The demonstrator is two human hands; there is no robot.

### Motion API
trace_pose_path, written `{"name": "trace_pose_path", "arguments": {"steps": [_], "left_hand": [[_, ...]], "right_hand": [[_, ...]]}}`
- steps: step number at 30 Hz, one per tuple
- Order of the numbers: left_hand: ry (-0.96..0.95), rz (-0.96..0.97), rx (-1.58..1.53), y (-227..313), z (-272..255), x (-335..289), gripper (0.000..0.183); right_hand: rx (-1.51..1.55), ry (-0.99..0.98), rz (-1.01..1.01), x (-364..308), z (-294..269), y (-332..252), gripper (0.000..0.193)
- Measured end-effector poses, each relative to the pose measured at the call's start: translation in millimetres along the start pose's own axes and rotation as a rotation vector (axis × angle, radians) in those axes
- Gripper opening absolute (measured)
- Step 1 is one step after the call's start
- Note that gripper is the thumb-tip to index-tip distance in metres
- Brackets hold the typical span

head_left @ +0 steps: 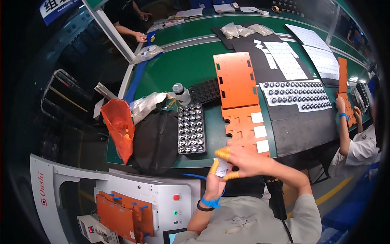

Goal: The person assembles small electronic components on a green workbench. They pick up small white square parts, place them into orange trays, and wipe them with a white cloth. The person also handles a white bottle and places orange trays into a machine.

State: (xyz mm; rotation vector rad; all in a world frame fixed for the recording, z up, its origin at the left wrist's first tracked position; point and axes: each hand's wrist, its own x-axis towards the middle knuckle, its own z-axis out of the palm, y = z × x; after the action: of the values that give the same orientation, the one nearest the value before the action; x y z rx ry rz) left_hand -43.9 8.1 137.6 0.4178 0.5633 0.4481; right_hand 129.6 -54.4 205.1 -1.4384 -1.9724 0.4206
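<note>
broadly, a green surface (178, 67) spans the frame's middle and top, bearing an unfolded orange fixture (239, 87) at centre and, just left of it, a tray of shiny round parts (192, 152). at lower centre, the right hand (247, 162) has its yellow-tipped fingers (223, 153) parted, though whether they grip anything i cannot tell; the left hand (213, 185) pinches in its fingers a small white piece (220, 168).

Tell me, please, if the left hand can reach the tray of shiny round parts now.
Probably yes: the left hand is close to the tray of shiny round parts, and nothing seems to stand between them. However, it seems to hold a small white piece, so it may need freeing first.
</note>
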Motion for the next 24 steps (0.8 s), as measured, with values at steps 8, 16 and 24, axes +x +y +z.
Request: {"name": "trace_pose_path", "arguments": {"steps": [8, 16, 24], "left_hand": [[-0.126, -0.052, -0.077, 17.2, -2.7, -9.9, 0.042], [-0.11, -0.157, -0.087, 39.0, 14.2, -11.3, 0.043], [-0.19, -0.161, -0.051, 59.6, -14.5, -12.2, 0.051]], "right_hand": [[0.013, 0.013, 0.009, 18.6, 9.7, -3.5, 0.057], [-0.1, 0.126, -0.134, 44.3, -24.7, -4.1, 0.052], [-0.007, 0.066, -0.187, 73.8, -26.0, -12.6, 0.053]]}}
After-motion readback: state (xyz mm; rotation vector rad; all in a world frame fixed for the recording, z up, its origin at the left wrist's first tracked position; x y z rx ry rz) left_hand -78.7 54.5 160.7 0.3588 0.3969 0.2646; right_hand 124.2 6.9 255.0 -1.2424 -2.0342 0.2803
